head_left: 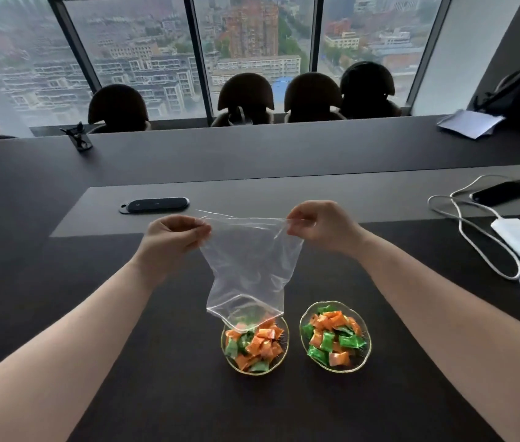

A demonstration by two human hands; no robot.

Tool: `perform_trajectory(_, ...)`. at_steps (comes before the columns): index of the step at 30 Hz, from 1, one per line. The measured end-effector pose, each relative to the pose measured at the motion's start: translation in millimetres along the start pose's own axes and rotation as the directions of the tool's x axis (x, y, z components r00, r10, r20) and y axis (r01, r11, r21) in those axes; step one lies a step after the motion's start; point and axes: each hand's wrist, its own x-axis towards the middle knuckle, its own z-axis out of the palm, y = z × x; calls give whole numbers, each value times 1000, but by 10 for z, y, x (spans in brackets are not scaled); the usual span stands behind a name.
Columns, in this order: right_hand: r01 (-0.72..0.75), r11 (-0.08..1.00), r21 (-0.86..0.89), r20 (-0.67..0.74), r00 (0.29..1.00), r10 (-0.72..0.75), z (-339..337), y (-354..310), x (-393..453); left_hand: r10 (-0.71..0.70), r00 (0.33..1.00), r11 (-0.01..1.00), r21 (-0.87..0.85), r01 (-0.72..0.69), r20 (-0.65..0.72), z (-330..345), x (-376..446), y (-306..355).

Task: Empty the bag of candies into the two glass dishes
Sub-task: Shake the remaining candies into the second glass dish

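Head view, looking down at a big dark desk. Landmark picked: the left glass dish, near the middle of the desk.

Just right of that dish, almost touching: the right glass dish. Both heaped with orange and green candies.

Hanging right above the left glass dish: a clear bag. Held upside down, long way running straight up and down, open mouth at the bottom, just over the far edge of the candy pile. Looks empty; no candy seen inside, though a clear bag is hard to read.

Up and to the left of the dish: the left hand, grip pinched shut on one top corner of the bag. Up and to the right of the dish: the right hand, grip pinched shut on the other top corner. Top edge pulled tight between the two.

Bag hangs down from both grips toward the dish. Left hand a bit nearer the left glass dish; right hand more in line with the right one.

Likely near the end: maybe one last shake, then bag set aside. Worth keeping the mouth over the dish, in case a candy is stuck in a fold.

Farther right of the dishes: white cables.
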Motion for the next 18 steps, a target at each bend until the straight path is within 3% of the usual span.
perform_trajectory(8,-113,921,372,161,985,56,862,-601,454,30,971,979,205,19,-236,-1061,-12,3)
perform_trajectory(13,-216,897,386,245,961,126,1419,-685,630,42,939,944,322,75,-342,-1489,130,-247)
perform_trajectory(18,-326,896,302,293,926,238,1906,-435,834,4,931,889,428,164,-365,-1621,414,-564)
